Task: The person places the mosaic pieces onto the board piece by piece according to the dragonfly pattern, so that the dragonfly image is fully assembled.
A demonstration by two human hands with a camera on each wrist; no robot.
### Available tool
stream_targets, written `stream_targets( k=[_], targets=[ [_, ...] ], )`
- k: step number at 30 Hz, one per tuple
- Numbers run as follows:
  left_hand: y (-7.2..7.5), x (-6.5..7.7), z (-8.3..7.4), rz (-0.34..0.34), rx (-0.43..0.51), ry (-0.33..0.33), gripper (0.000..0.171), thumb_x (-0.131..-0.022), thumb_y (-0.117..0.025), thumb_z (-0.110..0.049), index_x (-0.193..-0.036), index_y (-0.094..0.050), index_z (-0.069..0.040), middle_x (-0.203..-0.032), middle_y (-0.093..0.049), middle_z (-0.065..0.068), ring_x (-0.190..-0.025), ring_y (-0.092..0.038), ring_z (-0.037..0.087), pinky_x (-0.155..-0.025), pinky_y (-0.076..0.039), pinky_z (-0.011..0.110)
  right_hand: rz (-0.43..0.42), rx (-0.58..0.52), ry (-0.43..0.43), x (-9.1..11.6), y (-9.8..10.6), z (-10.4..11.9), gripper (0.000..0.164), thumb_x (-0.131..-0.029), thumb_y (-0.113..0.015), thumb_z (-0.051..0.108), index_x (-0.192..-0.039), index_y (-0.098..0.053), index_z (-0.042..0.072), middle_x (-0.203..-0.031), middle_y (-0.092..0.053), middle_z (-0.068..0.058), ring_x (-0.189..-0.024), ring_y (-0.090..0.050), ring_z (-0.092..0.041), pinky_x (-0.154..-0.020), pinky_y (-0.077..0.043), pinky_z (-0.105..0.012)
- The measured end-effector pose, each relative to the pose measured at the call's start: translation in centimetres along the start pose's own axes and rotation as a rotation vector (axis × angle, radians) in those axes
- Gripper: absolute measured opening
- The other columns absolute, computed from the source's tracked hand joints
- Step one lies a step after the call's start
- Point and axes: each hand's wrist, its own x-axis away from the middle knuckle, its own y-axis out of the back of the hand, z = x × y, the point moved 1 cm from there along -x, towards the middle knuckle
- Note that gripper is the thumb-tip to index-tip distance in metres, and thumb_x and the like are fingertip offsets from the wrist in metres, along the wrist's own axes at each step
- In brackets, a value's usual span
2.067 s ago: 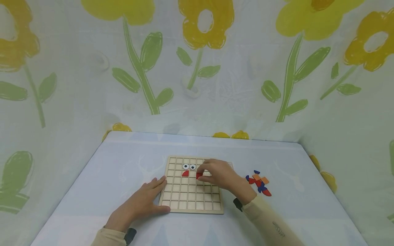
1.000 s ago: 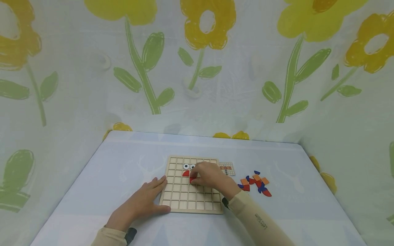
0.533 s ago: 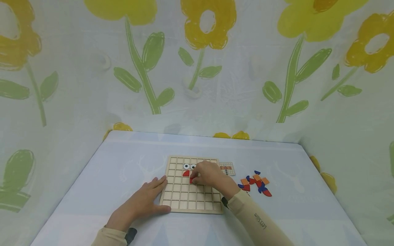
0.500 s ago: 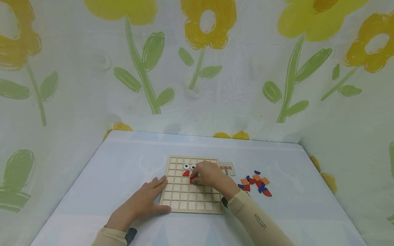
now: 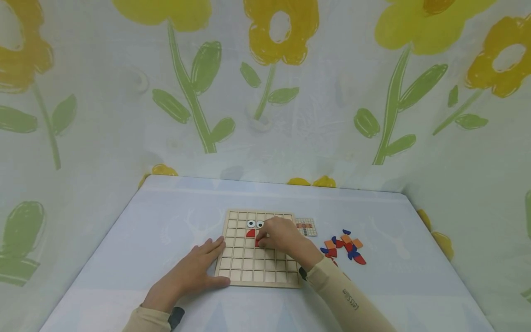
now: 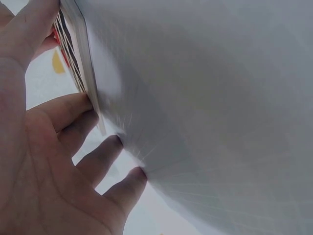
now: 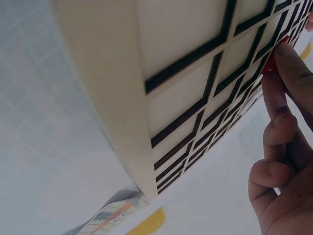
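Note:
A wooden grid board (image 5: 246, 265) lies on the table. My left hand (image 5: 195, 269) rests along its left side with fingers straight and the thumb by the front left corner; in the left wrist view fingertips (image 6: 88, 100) touch the board's edge. Between thumb and forefinger my right hand (image 5: 284, 236) pinches a small red piece (image 5: 258, 244), down at a cell of the grid. Its exact outline is partly hidden by the fingers. Just up and left of it sits a red quarter-circle piece (image 5: 250, 234). Above are two eye pieces, a left eye (image 5: 250, 224) and a right eye (image 5: 260, 224).
A small printed picture card (image 5: 309, 227) lies against the board's right side. Further right, several loose pieces are scattered: blue ones (image 5: 346, 232), orange squares (image 5: 357, 243) and red ones (image 5: 360, 260). My right sleeve (image 5: 348, 295) partly covers some pieces.
Over about two seconds my right hand has moved left and slightly nearer with the red piece, uncovering the card and more loose pieces. The left hand has stayed put. The last half second shows hardly any movement.

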Motion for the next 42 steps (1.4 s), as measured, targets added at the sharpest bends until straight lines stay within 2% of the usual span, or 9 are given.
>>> stream_targets(
  k=[7, 13, 16, 22, 28, 31, 36, 39, 42],
  targets=[
    [-0.1, -0.1, -0.1, 0.003, -0.002, 0.005, 0.103, -0.076, -0.079, -0.064, -0.155, -0.043, -0.009, -0.164, -0.032, 0.000, -0.152, -0.025, 0.033, -0.123, -0.020, 0.055, -0.009, -0.030, 0.014, 0.6, -0.2, -0.3, 0.010, -0.087, -0.081, 0.031, -0.096, -0.083, 0.027, -0.090, -0.071, 0.019, -0.090, -0.064, -0.005, -0.070, -0.053, -0.022],
    [-0.3, -0.3, -0.1, -0.002, -0.014, 0.023, 0.103, -0.075, -0.080, -0.063, -0.155, -0.043, -0.011, -0.164, -0.032, -0.002, -0.152, -0.024, 0.030, -0.124, -0.020, 0.053, -0.066, -0.038, 0.022, 1.3, 0.4, -1.0, 0.016, -0.087, -0.082, 0.031, -0.101, -0.083, 0.024, -0.091, -0.070, 0.016, -0.081, -0.062, -0.004, -0.062, -0.049, -0.018],
    [-0.4, -0.3, 0.0, -0.002, -0.021, 0.021, 0.103, -0.075, -0.080, -0.064, -0.155, -0.044, -0.010, -0.164, -0.032, -0.002, -0.152, -0.025, 0.030, -0.124, -0.021, 0.053, -0.099, -0.045, -0.003, 2.2, 1.2, -1.5, 0.019, -0.087, -0.082, 0.029, -0.105, -0.082, 0.023, -0.095, -0.071, 0.014, -0.082, -0.061, -0.005, -0.064, -0.051, -0.019],
    [-0.3, -0.2, -0.2, 0.000, -0.019, 0.020, 0.102, -0.075, -0.080, -0.063, -0.154, -0.044, -0.009, -0.164, -0.032, -0.001, -0.152, -0.024, 0.031, -0.124, -0.021, 0.053, -0.186, -0.075, -0.070, 4.7, 2.8, -2.8, 0.021, -0.086, -0.083, 0.026, -0.106, -0.082, 0.022, -0.100, -0.072, 0.010, -0.089, -0.065, -0.010, -0.073, -0.057, -0.025],
    [0.0, -0.2, -0.5, 0.011, -0.022, 0.030, 0.102, -0.075, -0.080, -0.063, -0.154, -0.044, -0.010, -0.164, -0.032, -0.001, -0.152, -0.024, 0.032, -0.124, -0.021, 0.053, -0.304, -0.075, -0.076, 8.1, 4.2, -4.3, 0.019, -0.085, -0.084, 0.025, -0.104, -0.081, 0.023, -0.100, -0.070, 0.011, -0.085, -0.066, -0.011, -0.065, -0.054, -0.022],
    [0.1, -0.1, -0.5, 0.013, -0.023, 0.024, 0.102, -0.076, -0.079, -0.063, -0.154, -0.043, -0.009, -0.164, -0.032, 0.001, -0.152, -0.024, 0.033, -0.123, -0.021, 0.054, -0.346, -0.058, -0.077, 9.7, 4.8, -5.1, 0.023, -0.084, -0.085, 0.023, -0.107, -0.080, 0.024, -0.100, -0.070, 0.012, -0.079, -0.064, -0.011, -0.059, -0.050, -0.020],
    [0.2, 0.0, -0.5, 0.012, -0.018, 0.017, 0.103, -0.076, -0.079, -0.063, -0.154, -0.043, -0.007, -0.164, -0.032, 0.002, -0.152, -0.024, 0.034, -0.123, -0.021, 0.055, -0.372, -0.015, -0.134, 12.0, 5.2, -6.4, 0.028, -0.082, -0.087, 0.023, -0.109, -0.080, 0.023, -0.098, -0.070, 0.010, -0.070, -0.056, -0.006, -0.057, -0.049, -0.020],
    [0.1, 0.0, -0.5, 0.012, -0.016, 0.015, 0.103, -0.076, -0.079, -0.063, -0.154, -0.043, -0.007, -0.164, -0.032, 0.002, -0.152, -0.024, 0.034, -0.123, -0.021, 0.055, -0.371, 0.009, -0.173, 13.3, 5.2, -7.2, 0.026, -0.082, -0.087, 0.025, -0.107, -0.080, 0.021, -0.099, -0.071, 0.008, -0.072, -0.059, -0.006, -0.060, -0.053, -0.022],
    [0.1, -0.1, -0.5, 0.011, -0.016, 0.011, 0.103, -0.076, -0.079, -0.064, -0.154, -0.043, -0.007, -0.164, -0.033, 0.002, -0.152, -0.025, 0.034, -0.123, -0.021, 0.055, -0.341, 0.013, -0.216, 14.5, 4.9, -8.0, 0.026, -0.084, -0.085, 0.028, -0.108, -0.079, 0.020, -0.100, -0.072, 0.006, -0.081, -0.065, -0.012, -0.065, -0.058, -0.028]
  ],
)
